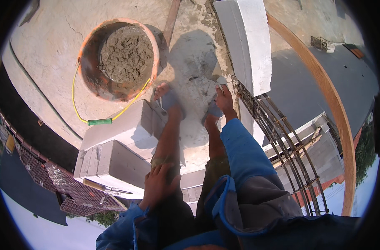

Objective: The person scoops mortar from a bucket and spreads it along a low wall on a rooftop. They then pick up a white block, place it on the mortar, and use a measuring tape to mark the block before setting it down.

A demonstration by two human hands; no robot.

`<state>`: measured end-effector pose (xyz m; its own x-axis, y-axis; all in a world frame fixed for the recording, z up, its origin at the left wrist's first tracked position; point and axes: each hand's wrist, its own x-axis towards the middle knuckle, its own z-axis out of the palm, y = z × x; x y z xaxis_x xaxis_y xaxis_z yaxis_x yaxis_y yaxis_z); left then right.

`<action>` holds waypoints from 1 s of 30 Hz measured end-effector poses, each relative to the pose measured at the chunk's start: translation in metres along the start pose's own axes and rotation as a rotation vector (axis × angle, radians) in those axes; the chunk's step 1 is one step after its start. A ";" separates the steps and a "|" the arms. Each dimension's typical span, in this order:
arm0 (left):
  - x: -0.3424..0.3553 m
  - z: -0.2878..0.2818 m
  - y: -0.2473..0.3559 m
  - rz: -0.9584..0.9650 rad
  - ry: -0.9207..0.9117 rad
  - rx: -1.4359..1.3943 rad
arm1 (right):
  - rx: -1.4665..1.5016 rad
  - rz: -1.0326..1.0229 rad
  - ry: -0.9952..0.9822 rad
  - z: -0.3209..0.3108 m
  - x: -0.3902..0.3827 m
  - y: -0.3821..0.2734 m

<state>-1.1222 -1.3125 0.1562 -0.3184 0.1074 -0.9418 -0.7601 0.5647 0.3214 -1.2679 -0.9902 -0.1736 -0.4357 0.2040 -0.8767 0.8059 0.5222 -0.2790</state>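
Note:
My left hand (pixel 158 183) lies flat on my left leg just below the knee, fingers spread, holding nothing. My right hand (pixel 224 99) reaches down past my right foot (pixel 212 111) to the foot of a tall white block (pixel 246 41). Its fingers curl around a small white thing (pixel 221 80); I cannot tell what it is. Both feet, the left foot (pixel 169 100) too, wear sandals and stand on a mortar-stained concrete surface (pixel 190 62).
An orange bucket (pixel 86 62) of grey mortar with a yellow handle stands at upper left. White blocks (pixel 115 162) are stacked to my left, a trowel (pixel 102 186) lying on the lowest one. A rebar cage (pixel 281 141) and a curved wooden plank (pixel 327 96) run along the right, with rooftops far below.

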 end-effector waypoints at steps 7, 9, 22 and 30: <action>0.007 -0.018 -0.001 0.027 0.000 -0.020 | -0.119 -0.262 0.019 -0.012 0.097 -0.050; 0.005 -0.018 0.000 0.039 0.007 -0.013 | -0.131 -0.313 0.029 -0.003 0.113 -0.084; 0.000 -0.008 -0.004 0.023 0.022 -0.014 | -0.241 -0.406 0.202 0.050 0.124 -0.206; -0.003 -0.012 0.004 0.075 0.047 -0.050 | -0.222 -0.478 0.374 0.067 0.088 -0.221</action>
<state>-1.1312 -1.3207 0.1610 -0.4011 0.1086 -0.9096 -0.7601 0.5148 0.3966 -1.4577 -1.1434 -0.2155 -0.8685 0.1604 -0.4689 0.4038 0.7776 -0.4819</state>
